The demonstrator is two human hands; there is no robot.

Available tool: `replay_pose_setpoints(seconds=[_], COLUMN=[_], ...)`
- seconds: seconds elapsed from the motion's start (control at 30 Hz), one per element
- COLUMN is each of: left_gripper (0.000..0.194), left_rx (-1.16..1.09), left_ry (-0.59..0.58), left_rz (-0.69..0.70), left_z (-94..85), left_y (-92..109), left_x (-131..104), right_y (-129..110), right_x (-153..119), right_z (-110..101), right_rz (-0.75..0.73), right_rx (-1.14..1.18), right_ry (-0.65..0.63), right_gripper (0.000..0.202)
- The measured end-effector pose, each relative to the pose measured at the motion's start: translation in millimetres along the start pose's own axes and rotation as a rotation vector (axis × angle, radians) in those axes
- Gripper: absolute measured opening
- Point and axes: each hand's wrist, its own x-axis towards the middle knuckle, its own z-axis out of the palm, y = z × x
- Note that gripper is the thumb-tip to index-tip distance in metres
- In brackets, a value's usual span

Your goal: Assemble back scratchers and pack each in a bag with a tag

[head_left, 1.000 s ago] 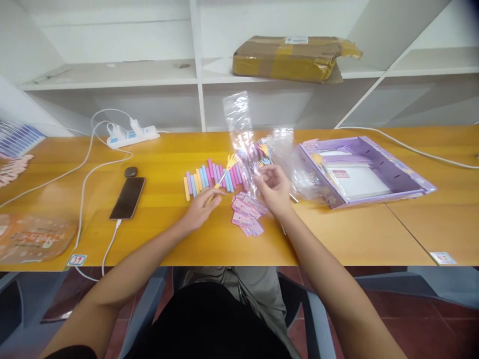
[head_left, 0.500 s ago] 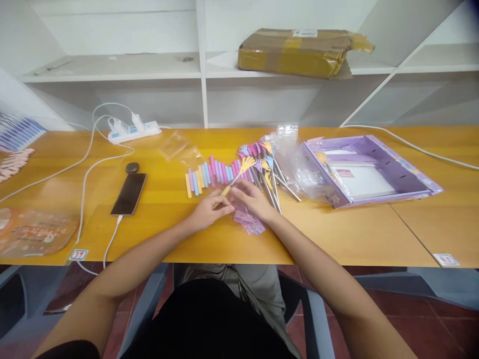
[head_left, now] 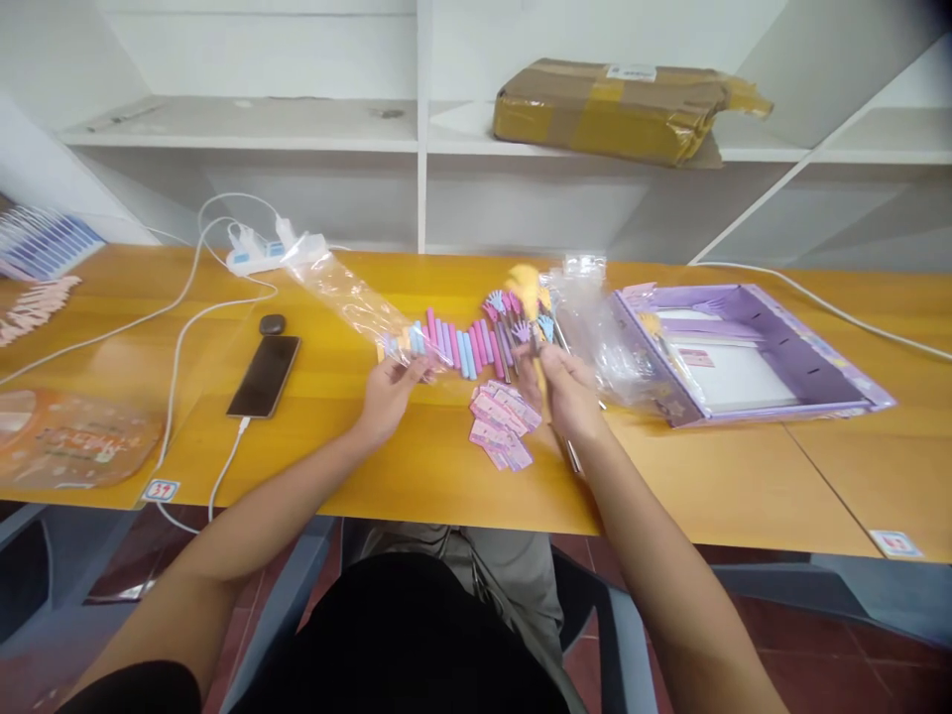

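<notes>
A long clear plastic bag (head_left: 346,295) is pinched at its near end by my left hand (head_left: 388,395), its far part stretching up and left over the table. My right hand (head_left: 566,389) is closed round a yellow back scratcher (head_left: 525,288), hand-shaped head up and blurred by motion. Just beyond, more hand-headed back scratchers (head_left: 497,303) lie in a pile with metal rods. Pink, purple, blue and yellow handle sleeves (head_left: 455,344) form a row, its left part seen through the bag. Between my hands lie several small pink printed cards (head_left: 500,426).
To the right, clear bags (head_left: 606,332) lie beside an open purple box (head_left: 803,367) holding a packed scratcher. On the left are a phone (head_left: 264,377) on a white cable, a power strip (head_left: 257,258) and an orange printed bag (head_left: 81,436). A taped parcel (head_left: 617,111) rests on the shelf.
My hands have moved apart. The yellow scratcher, earlier between both hands, is now in my right hand further right, and my left hand has a clear bag. The pink cards are uncovered.
</notes>
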Motion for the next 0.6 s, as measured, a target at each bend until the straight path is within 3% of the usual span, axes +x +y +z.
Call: replay_pose_setpoints(seconds=[0.13, 0.3, 0.6], left_gripper=[0.051, 0.055, 0.054], left_rx=[-0.129, -0.206, -0.178], left_ry=[0.159, 0.201, 0.106], left_rz=[0.025, 0.024, -0.05], left_z=[-12.4, -17.6, -11.2], left_y=[6, 16, 14], left_x=[11, 16, 10], right_y=[-1, 6, 7], right_x=[-8, -3, -2], right_z=[4, 10, 12], right_rz=[0.067, -0.138, -0.239], right_rx=[-0.222, -0.55, -0.632], right_ry=[-0.384, -0.353, -0.398], right_gripper=[0.049, 0.049, 0.038])
